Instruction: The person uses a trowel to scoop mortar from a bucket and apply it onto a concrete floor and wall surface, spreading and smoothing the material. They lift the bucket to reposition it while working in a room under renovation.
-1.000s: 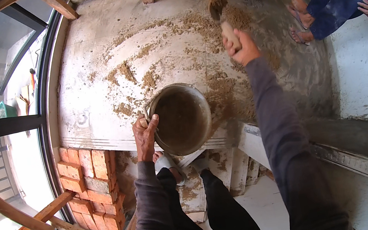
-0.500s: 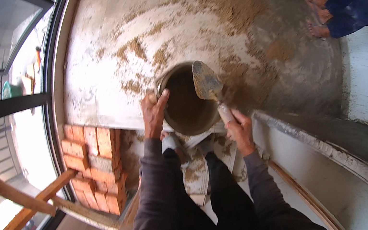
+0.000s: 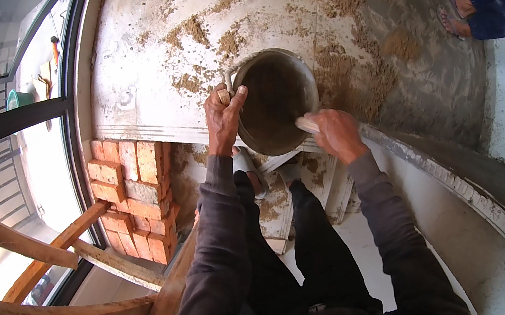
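Note:
A round, mortar-stained bucket [image 3: 276, 97] stands tilted at the edge of a raised concrete slab [image 3: 143, 62]. My left hand [image 3: 223, 115] grips its left rim, thumb over the edge. My right hand [image 3: 335, 133] is closed on a pale trowel handle [image 3: 307, 123] at the bucket's lower right rim; the blade is hidden inside the bucket. Loose sand [image 3: 351, 67] lies scattered over the slab around and behind the bucket.
A stack of red bricks [image 3: 131, 191] sits to the left below the slab. Wooden poles [image 3: 49, 258] cross the lower left by a window frame. Another person's sandalled feet [image 3: 458, 9] stand at the upper right. A concrete ledge [image 3: 471, 187] runs along the right.
My right hand came back from the sand at the far side with the trowel, and its blade has now gone down inside the bucket. My left hand stays on the rim.

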Demonstrator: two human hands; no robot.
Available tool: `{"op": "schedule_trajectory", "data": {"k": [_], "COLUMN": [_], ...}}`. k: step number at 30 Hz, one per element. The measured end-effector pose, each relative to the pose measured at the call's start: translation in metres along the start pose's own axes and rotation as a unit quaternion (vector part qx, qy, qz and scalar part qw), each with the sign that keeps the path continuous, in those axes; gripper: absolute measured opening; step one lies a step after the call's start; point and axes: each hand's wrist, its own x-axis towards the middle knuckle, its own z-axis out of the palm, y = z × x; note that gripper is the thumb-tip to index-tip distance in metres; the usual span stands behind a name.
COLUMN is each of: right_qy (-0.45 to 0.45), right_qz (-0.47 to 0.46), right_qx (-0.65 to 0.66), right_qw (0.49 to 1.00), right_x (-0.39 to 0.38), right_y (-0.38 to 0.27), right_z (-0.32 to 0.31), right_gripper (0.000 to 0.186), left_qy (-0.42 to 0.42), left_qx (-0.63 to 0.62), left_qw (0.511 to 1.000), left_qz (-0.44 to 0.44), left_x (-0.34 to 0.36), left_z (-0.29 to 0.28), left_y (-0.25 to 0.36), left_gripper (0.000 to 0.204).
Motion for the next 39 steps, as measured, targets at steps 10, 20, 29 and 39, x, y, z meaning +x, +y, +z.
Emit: {"op": "schedule_trajectory", "data": {"k": [10, 20, 29, 39], "right_qy": [-0.04, -0.036, 0.204, 0.164], "right_qz": [0.131, 0.261, 0.311, 0.311], "right_qx": [0.179, 0.586, 0.815, 0.78], "right_qw": [0.974, 0.766, 0.444, 0.518], "right_x": [0.008, -0.04, -0.03, -0.043], "right_y": [0.01, -0.007, 0.064, 0.011], "right_z": [0.013, 0.023, 0.0, 0.034], "right_gripper": [0.043, 0.05, 0.041, 0.035], "left_qy": [-0.013, -0.004, 0.004, 0.028], "left_qx": [0.06, -0.06, -0.06, -0.114], "left_qw": [0.998, 0.998, 0.998, 0.991], "left_qz": [0.034, 0.001, -0.012, -0.059], "left_x": [-0.005, -0.004, 0.001, 0.0], "left_z": [0.02, 0.003, -0.002, -0.004], "left_y": [0.023, 0.01, 0.011, -0.005], "left_gripper": [0.03, 0.028, 0.03, 0.016]}}
